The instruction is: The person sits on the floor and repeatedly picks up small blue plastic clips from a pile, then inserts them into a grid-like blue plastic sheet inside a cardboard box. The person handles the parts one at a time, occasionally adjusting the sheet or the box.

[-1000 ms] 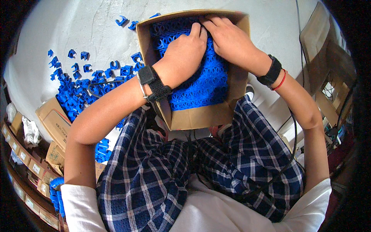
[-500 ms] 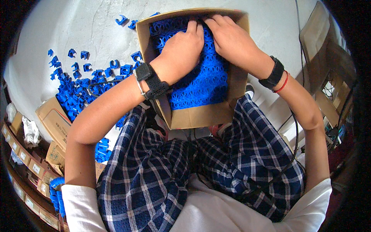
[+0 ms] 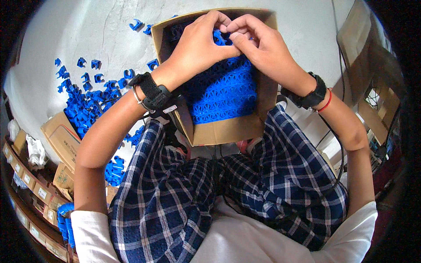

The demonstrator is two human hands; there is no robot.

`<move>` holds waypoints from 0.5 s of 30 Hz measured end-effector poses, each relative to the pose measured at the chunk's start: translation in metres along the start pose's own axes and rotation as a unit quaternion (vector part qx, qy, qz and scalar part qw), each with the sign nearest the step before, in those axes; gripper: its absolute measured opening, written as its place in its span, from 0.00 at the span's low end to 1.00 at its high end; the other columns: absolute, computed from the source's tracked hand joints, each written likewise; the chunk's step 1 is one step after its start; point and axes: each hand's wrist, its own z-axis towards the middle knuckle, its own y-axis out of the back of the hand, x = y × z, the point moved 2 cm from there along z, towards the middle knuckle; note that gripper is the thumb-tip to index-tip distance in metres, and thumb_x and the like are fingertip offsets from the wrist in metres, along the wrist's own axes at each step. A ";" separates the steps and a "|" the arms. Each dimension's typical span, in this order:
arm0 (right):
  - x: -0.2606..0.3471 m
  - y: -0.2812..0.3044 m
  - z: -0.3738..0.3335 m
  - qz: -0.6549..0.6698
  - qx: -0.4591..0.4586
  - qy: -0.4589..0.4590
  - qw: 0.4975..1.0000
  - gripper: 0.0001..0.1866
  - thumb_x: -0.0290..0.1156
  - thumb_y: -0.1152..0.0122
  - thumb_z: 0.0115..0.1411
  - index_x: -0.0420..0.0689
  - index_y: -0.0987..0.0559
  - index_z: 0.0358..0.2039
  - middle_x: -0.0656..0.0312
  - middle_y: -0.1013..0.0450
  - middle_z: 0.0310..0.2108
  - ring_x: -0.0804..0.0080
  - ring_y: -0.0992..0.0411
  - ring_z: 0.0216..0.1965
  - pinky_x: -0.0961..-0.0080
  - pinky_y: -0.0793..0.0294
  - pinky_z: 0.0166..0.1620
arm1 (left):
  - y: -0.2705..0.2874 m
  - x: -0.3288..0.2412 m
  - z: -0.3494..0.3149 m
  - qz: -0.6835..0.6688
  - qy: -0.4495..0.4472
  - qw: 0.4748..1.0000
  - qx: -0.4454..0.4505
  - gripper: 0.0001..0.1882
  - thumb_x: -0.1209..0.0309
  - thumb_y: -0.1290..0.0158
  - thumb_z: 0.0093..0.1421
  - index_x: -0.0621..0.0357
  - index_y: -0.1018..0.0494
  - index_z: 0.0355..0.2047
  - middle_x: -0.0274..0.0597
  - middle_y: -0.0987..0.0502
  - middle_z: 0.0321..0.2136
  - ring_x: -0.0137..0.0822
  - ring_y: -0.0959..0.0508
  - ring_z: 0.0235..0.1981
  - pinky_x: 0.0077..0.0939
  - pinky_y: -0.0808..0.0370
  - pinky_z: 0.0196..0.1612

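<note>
- Left hand (image 3: 197, 45) and right hand (image 3: 266, 47), earlier reaching into the cardboard box (image 3: 228, 133), now curl together over its far end
- Blue clip (image 3: 218, 38) between them; cannot tell whether gripped
- Hands partly hide blue rows (image 3: 228, 94) inside
- Loose clips (image 3: 83, 115) lie left

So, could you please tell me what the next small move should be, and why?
I would probably settle the blue piece in line with the blue clips: it shows between the left hand and right hand, drawn close together over the far end of the cardboard box, while the nearer clips lie in rows.
</note>
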 end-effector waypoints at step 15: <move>-0.004 -0.002 -0.001 0.181 0.052 -0.085 0.978 0.12 0.30 0.39 0.60 0.38 0.26 0.42 0.63 0.26 0.33 0.82 0.27 0.33 0.83 0.25 0.37 | 0.004 -0.003 -0.007 -0.132 0.042 0.985 0.104 0.28 0.68 0.33 0.49 0.59 0.31 0.48 0.35 0.26 0.41 0.27 0.28 0.45 0.24 0.31 0.52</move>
